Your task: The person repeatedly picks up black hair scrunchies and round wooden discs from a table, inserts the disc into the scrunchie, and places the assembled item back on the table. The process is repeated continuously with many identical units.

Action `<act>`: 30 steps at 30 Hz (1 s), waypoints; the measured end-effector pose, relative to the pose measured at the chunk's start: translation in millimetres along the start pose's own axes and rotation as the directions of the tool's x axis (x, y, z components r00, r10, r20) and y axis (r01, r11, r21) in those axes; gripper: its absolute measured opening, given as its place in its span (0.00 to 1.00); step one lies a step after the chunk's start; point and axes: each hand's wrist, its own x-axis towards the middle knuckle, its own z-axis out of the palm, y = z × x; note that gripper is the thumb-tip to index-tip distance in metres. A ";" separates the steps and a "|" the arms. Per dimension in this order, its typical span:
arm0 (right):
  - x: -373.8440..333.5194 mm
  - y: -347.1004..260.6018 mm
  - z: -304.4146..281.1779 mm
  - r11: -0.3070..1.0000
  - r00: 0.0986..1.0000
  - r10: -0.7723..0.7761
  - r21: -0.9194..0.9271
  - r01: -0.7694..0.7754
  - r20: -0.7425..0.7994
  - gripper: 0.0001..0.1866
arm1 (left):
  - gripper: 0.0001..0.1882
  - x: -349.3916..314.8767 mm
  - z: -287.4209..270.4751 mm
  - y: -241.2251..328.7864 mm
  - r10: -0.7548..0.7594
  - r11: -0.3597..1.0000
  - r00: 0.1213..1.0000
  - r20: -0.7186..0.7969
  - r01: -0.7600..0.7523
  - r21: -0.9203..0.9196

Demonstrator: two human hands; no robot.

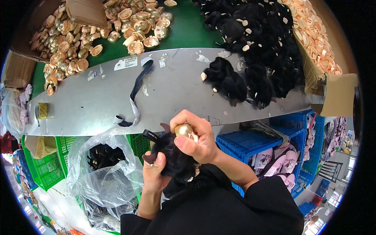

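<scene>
left hand (pixel 154 172): closed around 1 black plush (pixel 172 158), thumb by an ear
right hand (pixel 199 139): thumb and fingers curled around 1 gold piece (pixel 183 130); whether it touches the plush, i cannot tell
plush in hand: in front of the table's near edge; 2 dark brown ears, 1 black tag (pixel 150 135)
strip: 1, black and grey (pixel 136 92), snaking across the metal table (pixel 180 86) to its near edge
tape: 1 yellow roll (pixel 42 111), at the table's left end
gold-and-peach pieces (pixel 136 47): heaped upper left, too many to count
black plush heap (pixel 256 43): upper right, too overlapped to count, reaching toward the near edge
peach ovals (pixel 313 35): uncounted, filling 1 cardboard box (pixel 311 76) at right
clear bag (pixel 105 184): 1, left of the left hand, just below the table edge
open room: bare metal between strip and heap; blue rack (pixel 244 141) close beyond the right hand
</scene>
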 end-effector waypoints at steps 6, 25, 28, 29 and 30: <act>3.6 12.3 7.1 0.997 0.999 -0.032 0.066 0.034 -0.033 0.14 | 0.37 4.6 4.8 2.1 -0.066 0.998 0.998 0.021 0.066 -0.014; 1.6 12.7 -6.4 0.923 0.939 -0.334 -0.172 0.344 0.082 0.24 | 0.12 1.5 28.3 17.6 0.224 0.923 0.970 -0.092 -0.181 0.340; 3.1 7.3 -11.4 0.863 0.888 -0.430 -0.213 0.457 0.164 0.20 | 0.12 8.1 28.1 17.9 0.286 0.939 0.950 -0.124 -0.252 0.233; 2.2 5.1 -12.1 0.864 0.891 -0.413 -0.227 0.449 0.190 0.20 | 0.12 7.4 27.3 17.8 0.292 0.938 0.947 -0.134 -0.255 0.236; 1.5 3.4 -12.7 0.873 0.904 -0.393 -0.241 0.425 0.170 0.21 | 0.13 6.3 26.9 17.5 0.298 0.936 0.944 -0.144 -0.259 0.239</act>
